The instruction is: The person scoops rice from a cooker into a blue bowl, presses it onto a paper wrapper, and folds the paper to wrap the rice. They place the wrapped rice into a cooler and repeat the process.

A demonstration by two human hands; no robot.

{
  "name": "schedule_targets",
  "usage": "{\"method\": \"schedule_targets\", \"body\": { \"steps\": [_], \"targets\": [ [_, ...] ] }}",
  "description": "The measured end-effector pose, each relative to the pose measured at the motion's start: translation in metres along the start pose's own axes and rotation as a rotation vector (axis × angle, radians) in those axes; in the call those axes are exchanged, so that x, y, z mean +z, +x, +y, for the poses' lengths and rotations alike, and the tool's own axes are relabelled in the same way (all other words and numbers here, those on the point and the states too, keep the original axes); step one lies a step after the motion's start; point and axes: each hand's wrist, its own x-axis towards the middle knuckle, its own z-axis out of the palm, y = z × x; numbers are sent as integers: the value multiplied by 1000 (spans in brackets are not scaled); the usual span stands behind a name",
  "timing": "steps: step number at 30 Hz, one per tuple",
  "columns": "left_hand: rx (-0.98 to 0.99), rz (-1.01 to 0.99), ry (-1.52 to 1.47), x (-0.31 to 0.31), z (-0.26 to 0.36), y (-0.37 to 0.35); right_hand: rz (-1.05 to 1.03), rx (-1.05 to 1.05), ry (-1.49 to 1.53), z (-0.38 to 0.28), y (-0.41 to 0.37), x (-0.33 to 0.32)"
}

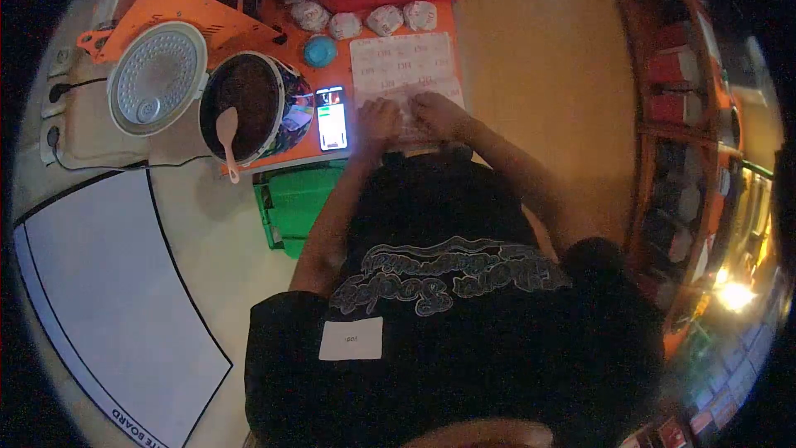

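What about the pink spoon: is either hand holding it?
No, the spoon lies across the pot's rim, away from left hand and right hand.

Food-preparation corner (home or shop unclear), rice cooker (292, 98), wrapping paper (402, 58), wrapped bundles (345, 26)

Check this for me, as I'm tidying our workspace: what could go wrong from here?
The pale pink, long-handled paddle lies across the rim of the round, patterned cooker, its handle jutting past; a bump might knock it off. The lit, rectangular phone lies close beside the left hand, so a stray forearm could nudge it.
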Motion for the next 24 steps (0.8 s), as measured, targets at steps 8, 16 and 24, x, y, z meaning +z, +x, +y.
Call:
{"method": "schedule_targets", "body": {
  "steps": [8, 16, 24],
  "targets": [
    [412, 134, 62, 37, -36, -26, 470, 97, 297, 38, -29, 49],
    [53, -32, -72, 32, -35, -19, 315, 197, -15, 34, -24, 33],
    [-108, -176, 58, 18, -29, 14, 139, 485, 8, 24, 5, 7]
  ]
}}
